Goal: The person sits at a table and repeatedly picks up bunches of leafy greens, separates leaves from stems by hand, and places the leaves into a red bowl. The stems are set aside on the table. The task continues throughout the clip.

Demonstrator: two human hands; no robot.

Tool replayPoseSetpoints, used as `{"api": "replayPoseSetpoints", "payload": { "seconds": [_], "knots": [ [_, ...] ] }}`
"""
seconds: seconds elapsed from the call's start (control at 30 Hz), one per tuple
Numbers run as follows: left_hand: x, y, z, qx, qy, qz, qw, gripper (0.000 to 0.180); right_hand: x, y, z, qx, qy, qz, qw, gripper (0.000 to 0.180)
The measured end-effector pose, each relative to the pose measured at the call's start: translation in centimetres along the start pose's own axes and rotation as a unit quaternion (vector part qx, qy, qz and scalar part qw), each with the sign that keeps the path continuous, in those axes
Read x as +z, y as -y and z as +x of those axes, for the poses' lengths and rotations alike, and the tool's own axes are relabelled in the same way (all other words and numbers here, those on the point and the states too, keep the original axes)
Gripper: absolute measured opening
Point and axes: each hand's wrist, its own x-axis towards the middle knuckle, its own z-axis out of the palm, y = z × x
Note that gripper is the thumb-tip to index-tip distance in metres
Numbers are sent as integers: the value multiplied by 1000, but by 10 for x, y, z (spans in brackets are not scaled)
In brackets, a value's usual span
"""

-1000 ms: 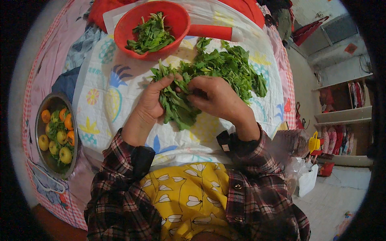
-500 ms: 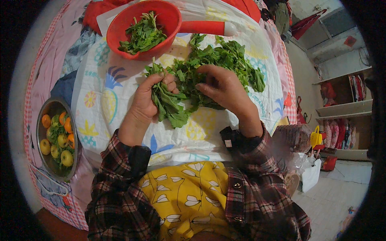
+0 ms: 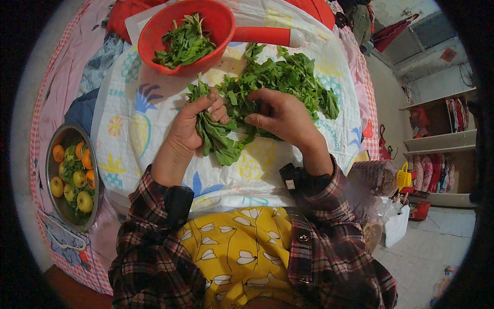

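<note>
Bunch of green leafy stems (image 3: pixel 221 144) gripped in left hand (image 3: pixel 188 123); right hand (image 3: pixel 288 117) with thumb apart from curled fingers, over green leaf heap (image 3: pixel 290 74) near round red plastic bowl (image 3: pixel 220 24).

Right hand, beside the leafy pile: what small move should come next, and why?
Probably pinch a sprig from the green pile: the right hand is right at it, thumb and forefinger apart, while the left hand grips a leafy bunch.

The patterned cloth (image 3: pixel 121 149) lies open along its left side. Ahead, the red bowl (image 3: pixel 220 27) and leafy heap (image 3: pixel 290 74) block the way.
</note>
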Motion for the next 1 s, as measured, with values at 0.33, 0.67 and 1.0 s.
{"api": "replayPoseSetpoints", "payload": {
  "seconds": [0.33,0.67,1.0],
  "knots": [
    [0,1,1,1,15,-17,1000,18,3,-15,2,26,-21,164,986,11],
    [0,2,0,1,-16,-7,1000,14,-3,-13,0,40,-64,319,945,14],
    [2,-1,-1,-9,-65,62,996,28,-4,8,-3,-3,-67,321,945,13]
  ]
}}
